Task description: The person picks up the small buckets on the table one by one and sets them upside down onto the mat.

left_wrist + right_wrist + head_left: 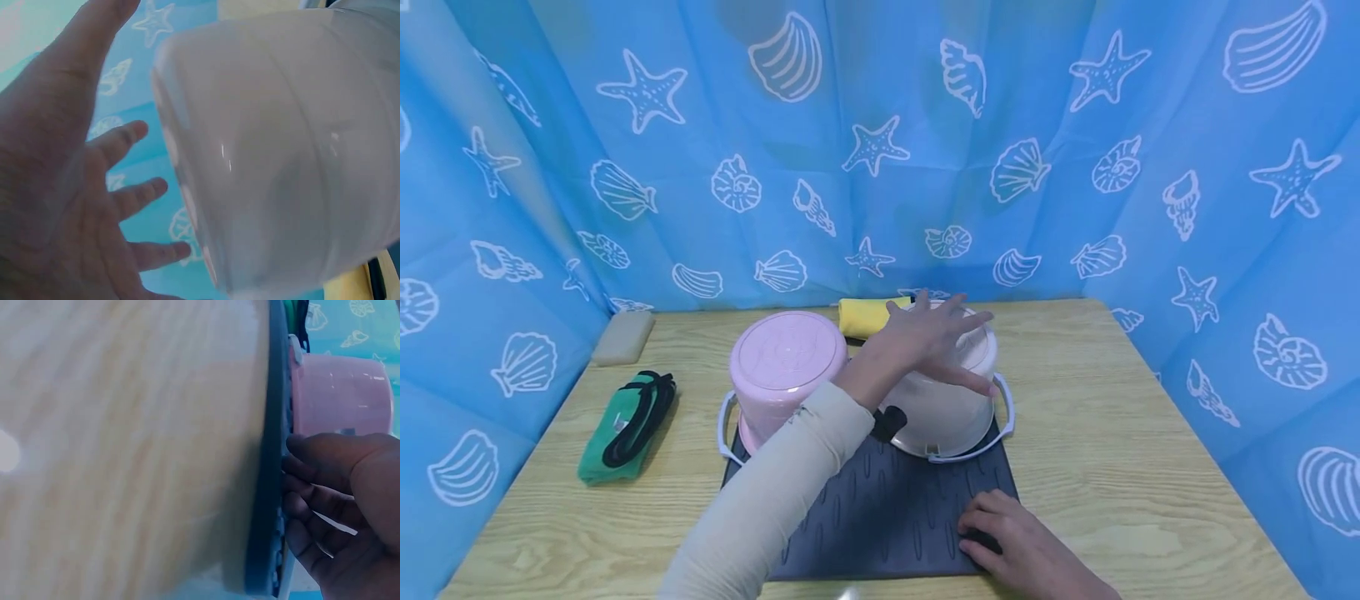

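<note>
Two buckets stand upside down, side by side, on a dark ridged mat (880, 533): a pink one (786, 358) on the left and a whitish one (940, 408) on the right. My left hand (928, 337), fingers spread, is over the upturned base of the whitish bucket. In the left wrist view, a gap shows between those straight fingers and the bucket wall (262, 156). Low on the mat's right front part rests my right hand (1018, 542), its fingers loosely bent. The right wrist view shows its fingertips at the mat (265, 506), holding nothing.
A folded green cloth item with black straps (625, 433) lies at the left of the wooden table (1120, 467). Behind it is a beige block (623, 337). Something yellow (868, 317) lies behind the buckets. A blue shell-patterned curtain (880, 225) surrounds the table.
</note>
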